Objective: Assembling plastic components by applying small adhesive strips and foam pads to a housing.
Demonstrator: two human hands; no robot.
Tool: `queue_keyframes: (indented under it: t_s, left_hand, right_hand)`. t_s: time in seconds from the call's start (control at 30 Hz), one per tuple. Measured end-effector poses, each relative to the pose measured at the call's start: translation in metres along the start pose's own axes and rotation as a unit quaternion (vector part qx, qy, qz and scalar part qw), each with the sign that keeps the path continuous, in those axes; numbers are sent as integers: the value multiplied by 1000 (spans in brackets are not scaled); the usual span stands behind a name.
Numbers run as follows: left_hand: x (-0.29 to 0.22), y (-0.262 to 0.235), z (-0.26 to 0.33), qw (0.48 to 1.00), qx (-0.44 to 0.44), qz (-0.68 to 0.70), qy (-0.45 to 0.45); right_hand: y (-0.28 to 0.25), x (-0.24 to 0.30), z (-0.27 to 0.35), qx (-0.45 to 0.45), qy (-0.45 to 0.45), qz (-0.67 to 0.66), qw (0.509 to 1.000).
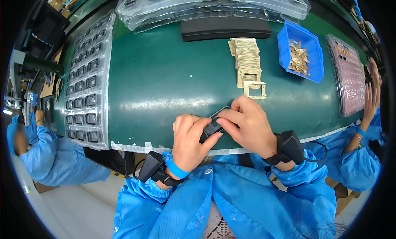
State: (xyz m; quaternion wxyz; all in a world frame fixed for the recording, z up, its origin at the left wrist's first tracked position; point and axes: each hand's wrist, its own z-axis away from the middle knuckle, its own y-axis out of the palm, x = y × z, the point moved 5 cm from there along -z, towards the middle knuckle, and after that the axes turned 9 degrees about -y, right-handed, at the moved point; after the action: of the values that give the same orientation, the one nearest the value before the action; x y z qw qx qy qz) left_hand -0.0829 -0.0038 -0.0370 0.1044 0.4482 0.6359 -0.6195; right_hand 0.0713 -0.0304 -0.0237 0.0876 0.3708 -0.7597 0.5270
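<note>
A small black piece (213, 125) is sitting between the two hands, at the near edge of the green tabletop (156, 74), around the middle. The left hand (192, 136) is holding it from the left, and its grip is being narrow, with thumb and fingers touching the piece. The right hand (249, 121) is touching its far right end with finger and thumb close together; I cannot tell if that grip is pinching it.

Just beyond the right hand, a cream frame (246, 90) is lying at the near end of a cream stack (248, 59). Farther right, a blue bin (316, 67) is holding tan scraps (298, 57). A pink tray (351, 84) is lying at the far right. On the left, a clear tray (105, 94) is holding rows of black parts (90, 82). At the far side, a long black block (226, 29) is resting near stacked clear trays (210, 12). People in blue are sitting at both sides.
</note>
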Motion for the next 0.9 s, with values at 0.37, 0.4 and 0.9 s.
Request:
queue_keyframes:
  t_s: [0.37, 0.4, 0.9]
  left_hand:
    - [-15, 10, 6, 997, -50, -57, 21]
    - [-15, 11, 6, 997, -49, -55, 25]
    - [-15, 11, 8, 997, -51, -50, 26]
  right_hand:
    - [-2, -2, -2, -55, 170, 77, 981]
    - [-3, -2, -3, -58, 172, 79, 980]
    - [11, 12, -4, -4, 12, 262, 965]
